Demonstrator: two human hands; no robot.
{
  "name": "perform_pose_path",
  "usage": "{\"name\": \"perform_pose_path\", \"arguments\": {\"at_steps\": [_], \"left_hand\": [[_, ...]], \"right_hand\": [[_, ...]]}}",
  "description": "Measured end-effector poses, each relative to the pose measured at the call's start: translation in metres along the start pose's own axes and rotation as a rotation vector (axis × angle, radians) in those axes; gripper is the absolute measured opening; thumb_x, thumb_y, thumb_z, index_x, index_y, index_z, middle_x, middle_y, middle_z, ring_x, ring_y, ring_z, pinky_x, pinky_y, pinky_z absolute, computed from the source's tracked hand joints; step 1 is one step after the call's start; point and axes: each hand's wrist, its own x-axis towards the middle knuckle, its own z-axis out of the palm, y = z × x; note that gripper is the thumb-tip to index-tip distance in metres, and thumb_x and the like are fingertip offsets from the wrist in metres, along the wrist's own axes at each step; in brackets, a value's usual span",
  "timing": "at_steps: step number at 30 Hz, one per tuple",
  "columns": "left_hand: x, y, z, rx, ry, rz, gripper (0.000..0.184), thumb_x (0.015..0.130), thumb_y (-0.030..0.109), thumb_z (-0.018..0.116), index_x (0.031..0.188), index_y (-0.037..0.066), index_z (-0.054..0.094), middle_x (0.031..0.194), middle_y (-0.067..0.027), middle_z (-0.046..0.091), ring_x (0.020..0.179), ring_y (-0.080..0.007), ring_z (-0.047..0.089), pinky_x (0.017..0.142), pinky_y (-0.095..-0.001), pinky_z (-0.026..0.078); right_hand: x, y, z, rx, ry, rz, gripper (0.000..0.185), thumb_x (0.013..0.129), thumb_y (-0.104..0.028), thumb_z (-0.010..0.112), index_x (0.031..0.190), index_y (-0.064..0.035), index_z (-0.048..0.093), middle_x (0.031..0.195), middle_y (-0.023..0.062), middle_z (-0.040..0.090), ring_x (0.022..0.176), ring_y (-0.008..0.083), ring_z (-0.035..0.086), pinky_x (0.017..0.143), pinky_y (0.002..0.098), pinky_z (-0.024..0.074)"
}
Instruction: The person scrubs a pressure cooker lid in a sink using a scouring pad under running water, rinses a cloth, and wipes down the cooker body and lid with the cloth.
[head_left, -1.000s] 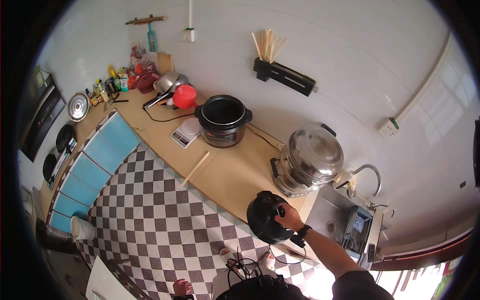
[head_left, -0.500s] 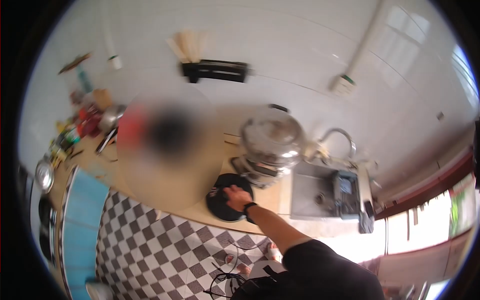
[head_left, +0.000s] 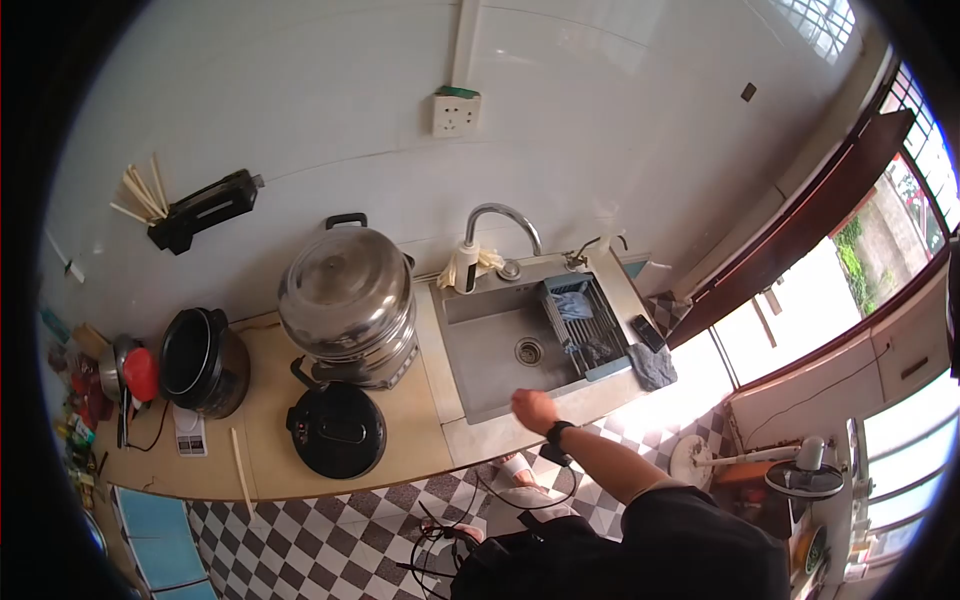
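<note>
Head view: right hand [head_left: 536, 411] at the sink's [head_left: 470, 350] near rim, touching or just above, cannot tell; nothing visible in its grip. Fingers look curled under, so cannot tell if pressed together or parted. Left hand out of frame. Black lid [head_left: 340, 440] lies flat on the desk [head_left: 420, 440], left of the sink with a gap between. By its looks: stiff, moderately heavy, smooth shell, likely slick if wet; best hold is the raised bar across its top. Tall steel steamer [head_left: 345, 290] stands left of the sink, behind the lid; its dark side handle [head_left: 303, 373] comes close to the lid, contact unclear. Desk's front edge runs just beside the lid, so a careless push could tip it over. Sink is fixed, hard metal. Faucet [head_left: 496, 208] arches over the sink's back; drying rack [head_left: 607, 370] fills its right side, so left and middle give most room.
</note>
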Motion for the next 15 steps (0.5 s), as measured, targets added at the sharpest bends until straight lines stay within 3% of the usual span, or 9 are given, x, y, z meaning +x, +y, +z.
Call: {"name": "perform_pose_path", "arguments": {"at_steps": [2,4,5,7,8,9,12,14,15], "left_hand": [[0.057,0.01,-0.001,-0.054,0.289,0.319,0.031,0.105,0.019,0.059,0.129,0.001,0.065,0.109,-0.0106,0.071,0.101,-0.0302,0.073,0.077,-0.0394,0.062],[0.083,0.054,-0.013,-0.986,0.041,-0.324,0.033,0.105,0.022,0.059,0.13,0.001,0.064,0.113,-0.0122,0.071,0.108,-0.0306,0.071,0.084,-0.0404,0.061],[0.102,0.095,-0.038,-1.337,0.134,-0.689,0.034,0.106,0.024,0.06,0.131,0.001,0.064,0.115,-0.013,0.071,0.111,-0.0308,0.07,0.087,-0.0409,0.061],[0.124,0.146,-0.046,-1.165,0.097,-0.626,0.037,0.107,0.027,0.06,0.131,-0.001,0.063,0.119,-0.0136,0.069,0.111,-0.0291,0.069,0.094,-0.0424,0.058],[0.137,0.161,-0.034,-1.056,0.202,-0.694,0.029,0.097,0.012,0.065,0.125,0.005,0.065,0.095,-0.0079,0.071,0.076,-0.0214,0.073,0.057,-0.0308,0.056],[0.148,0.22,-0.074,-1.107,0.215,-0.629,0.029,0.098,0.014,0.066,0.125,0.004,0.065,0.1,-0.0075,0.072,0.081,-0.0187,0.074,0.06,-0.029,0.056],[0.177,0.297,-0.096,-0.975,0.102,-0.536,0.024,0.1,0.014,0.062,0.12,0.002,0.066,0.108,-0.0083,0.071,0.086,-0.0184,0.073,0.067,-0.0292,0.056],[0.19,0.313,-0.091,-0.897,0.018,-0.457,0.025,0.099,0.011,0.061,0.121,0.0,0.065,0.112,-0.0098,0.071,0.089,-0.019,0.072,0.074,-0.031,0.057],[0.197,0.324,-0.094,-0.892,0.017,-0.473,0.025,0.099,0.011,0.061,0.121,0.0,0.065,0.112,-0.0098,0.071,0.089,-0.019,0.072,0.074,-0.031,0.057]], "right_hand": [[-0.005,0.105,-0.034,-0.089,0.117,0.248,0.021,0.089,-0.02,0.059,0.093,-0.0048,0.073,0.094,0.0235,0.074,0.091,0.0445,0.072,0.082,0.0561,0.0574],[-0.014,0.187,-0.073,-0.134,0.267,0.529,0.026,0.083,-0.016,0.063,0.103,-0.0025,0.073,0.104,0.0224,0.074,0.104,0.042,0.068,0.095,0.0522,0.0542],[-0.021,0.212,-0.09,-0.207,0.346,0.614,0.034,0.081,-0.015,0.065,0.113,-0.003,0.07,0.115,0.0221,0.069,0.117,0.0414,0.061,0.103,0.0502,0.0499],[-0.026,0.26,-0.123,-0.315,0.303,0.765,0.051,0.077,-0.017,0.069,0.126,-0.003,0.062,0.134,0.0222,0.057,0.13,0.0434,0.05,0.108,0.0536,0.0448],[-0.031,0.285,-0.127,-0.368,0.325,0.737,0.063,0.077,-0.019,0.071,0.135,-0.0033,0.057,0.142,0.0219,0.05,0.136,0.044,0.044,0.112,0.0564,0.0413],[-0.033,0.303,-0.131,-0.456,0.3,0.706,0.073,0.077,-0.022,0.072,0.144,-0.0044,0.051,0.154,0.0218,0.042,0.146,0.0444,0.035,0.114,0.0583,0.0385],[-0.027,0.341,-0.142,-0.431,0.136,0.706,0.075,0.081,-0.02,0.071,0.151,-0.0074,0.046,0.161,0.0222,0.038,0.151,0.0449,0.033,0.115,0.059,0.0377],[-0.016,0.364,-0.148,-0.229,0.057,0.705,0.06,0.086,-0.016,0.065,0.145,-0.0095,0.055,0.151,0.0246,0.053,0.14,0.0443,0.051,0.111,0.0592,0.0433],[-0.012,0.377,-0.154,-0.231,0.042,0.701,0.06,0.086,-0.016,0.065,0.145,-0.0095,0.055,0.151,0.0246,0.053,0.14,0.0443,0.051,0.111,0.0592,0.0433]]}}
